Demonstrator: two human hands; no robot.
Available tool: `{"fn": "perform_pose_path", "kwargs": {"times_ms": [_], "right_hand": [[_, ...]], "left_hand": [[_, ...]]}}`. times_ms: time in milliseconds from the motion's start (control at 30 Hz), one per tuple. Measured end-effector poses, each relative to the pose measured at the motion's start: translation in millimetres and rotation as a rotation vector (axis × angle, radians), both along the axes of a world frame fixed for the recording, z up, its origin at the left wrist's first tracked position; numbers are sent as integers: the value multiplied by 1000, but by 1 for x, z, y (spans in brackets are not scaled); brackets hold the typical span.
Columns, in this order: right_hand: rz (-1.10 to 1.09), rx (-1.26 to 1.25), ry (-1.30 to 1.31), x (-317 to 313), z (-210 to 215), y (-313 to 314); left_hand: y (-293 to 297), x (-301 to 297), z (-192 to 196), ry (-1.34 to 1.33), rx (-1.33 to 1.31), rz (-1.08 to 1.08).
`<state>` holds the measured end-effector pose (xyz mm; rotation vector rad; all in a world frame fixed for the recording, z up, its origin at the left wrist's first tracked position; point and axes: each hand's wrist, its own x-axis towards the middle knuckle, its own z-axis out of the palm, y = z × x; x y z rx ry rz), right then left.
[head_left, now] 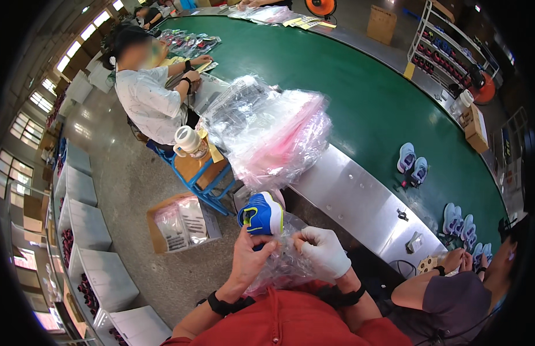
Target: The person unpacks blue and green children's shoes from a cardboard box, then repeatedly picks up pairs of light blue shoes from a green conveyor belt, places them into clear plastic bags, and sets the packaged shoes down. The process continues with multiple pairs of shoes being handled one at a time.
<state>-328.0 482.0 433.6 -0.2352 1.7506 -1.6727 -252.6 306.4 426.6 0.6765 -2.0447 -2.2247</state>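
A blue sports shoe with a white sole and yellow-green trim is held in front of my body. My bare left hand is closed on its near end, fingers partly hidden behind it. My right hand, in a white glove, pinches the edge of a clear plastic bag. The bag hangs crumpled between my hands and down toward my lap, just below the shoe. Whether the shoe's near end is inside the bag, I cannot tell.
A big pile of clear and pink plastic bags lies ahead on the metal edge of the green conveyor. Shoe pairs stand on the belt. Co-workers sit left and right. A carton and blue-framed stool stand left.
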Motion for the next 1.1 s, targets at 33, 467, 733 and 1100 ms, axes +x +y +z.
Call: {"fn": "perform_pose_path", "kwargs": {"times_ms": [33, 467, 733, 1100], "right_hand": [[5, -2, 8, 0, -1, 1], [98, 22, 7, -10, 8, 8], [-2, 44, 34, -8, -6, 13], [-12, 9, -32, -9, -16, 23]], "left_hand": [[2, -1, 1, -3, -7, -5], [9, -2, 2, 2, -91, -55], [5, 1, 6, -14, -79, -39], [-6, 5, 7, -56, -13, -20]]}}
